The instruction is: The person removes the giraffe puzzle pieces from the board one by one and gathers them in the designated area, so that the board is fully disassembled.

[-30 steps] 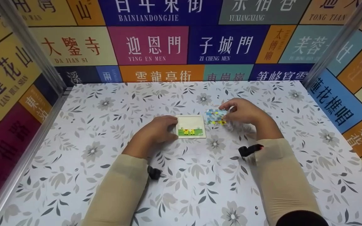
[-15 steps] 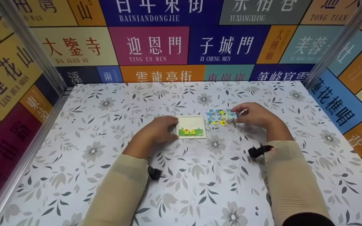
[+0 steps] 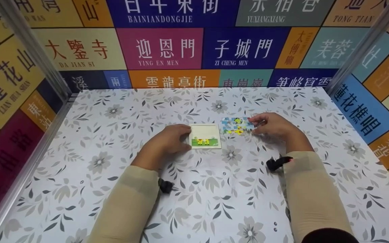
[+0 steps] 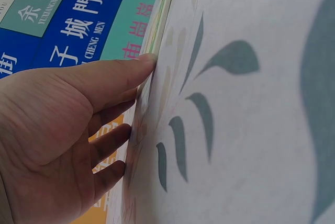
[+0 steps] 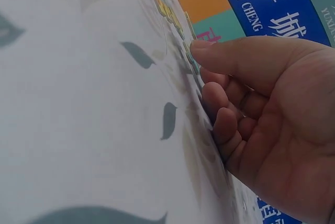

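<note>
Pieces (image 3: 239, 131): a loose patch, blue and yellow, flat on the worktop (image 3: 214, 182), just right of the tray (image 3: 204, 131) and reaching a little farther from me. Patch runs longest left to right: left end beside the tray's rim, apart from it, right end at my right grip (image 3: 273, 127). I judge that sideways gap to the tray the relation that counts.

Tray: flat, near part filled by a green and yellow strip (image 3: 204, 142), rest pale and bare.

Right grip: nearer one to the pieces, on the side away from the tray. Index and thumb tips apart at the patch's edge, thumb touching; whether a piece is pinched, I cannot tell. Other fingers curled in.

Left grip (image 3: 170, 139): at the tray's left side, thumb by the near corner, index by the far one, spread apart, touching the edge.

Wall (image 3: 160, 49) of coloured signs: beyond the tray, well apart.
</note>
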A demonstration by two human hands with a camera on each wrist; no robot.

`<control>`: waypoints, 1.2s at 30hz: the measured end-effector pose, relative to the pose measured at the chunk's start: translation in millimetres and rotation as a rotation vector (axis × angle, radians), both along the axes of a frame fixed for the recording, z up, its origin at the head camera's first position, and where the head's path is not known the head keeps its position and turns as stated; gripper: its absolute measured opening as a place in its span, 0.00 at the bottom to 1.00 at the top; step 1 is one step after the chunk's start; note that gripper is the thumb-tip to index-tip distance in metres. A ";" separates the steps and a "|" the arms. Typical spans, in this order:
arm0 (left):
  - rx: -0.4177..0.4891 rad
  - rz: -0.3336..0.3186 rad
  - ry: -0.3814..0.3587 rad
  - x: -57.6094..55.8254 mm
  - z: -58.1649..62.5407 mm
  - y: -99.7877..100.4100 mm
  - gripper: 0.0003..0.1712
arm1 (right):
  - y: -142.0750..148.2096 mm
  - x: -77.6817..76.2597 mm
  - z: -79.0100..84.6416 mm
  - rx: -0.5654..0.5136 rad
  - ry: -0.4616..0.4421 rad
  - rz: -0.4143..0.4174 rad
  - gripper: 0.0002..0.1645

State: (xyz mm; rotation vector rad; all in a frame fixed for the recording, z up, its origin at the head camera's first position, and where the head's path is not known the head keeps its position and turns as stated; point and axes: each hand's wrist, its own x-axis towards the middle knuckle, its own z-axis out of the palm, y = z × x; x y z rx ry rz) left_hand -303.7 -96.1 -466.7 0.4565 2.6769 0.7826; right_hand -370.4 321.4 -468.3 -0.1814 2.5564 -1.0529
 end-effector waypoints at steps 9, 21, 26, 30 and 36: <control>-0.018 -0.011 -0.003 -1.5 0.3 1.0 0.42 | 0.3 1.9 -0.4 -0.003 -0.011 0.015 0.34; -0.016 -0.014 -0.005 -2.5 -0.5 1.5 0.41 | -1.5 1.8 -3.6 0.032 0.001 0.004 0.32; -0.014 -0.004 -0.009 -1.7 -0.5 2.1 0.41 | -2.8 1.9 -2.9 0.056 0.015 0.004 0.31; -0.013 -0.019 0.000 -0.5 1.1 1.7 0.41 | -3.1 2.1 -2.0 0.074 0.014 0.003 0.32; 0.005 -0.011 -0.007 0.2 3.1 0.4 0.42 | -10.7 3.2 3.3 0.046 0.011 -0.028 0.32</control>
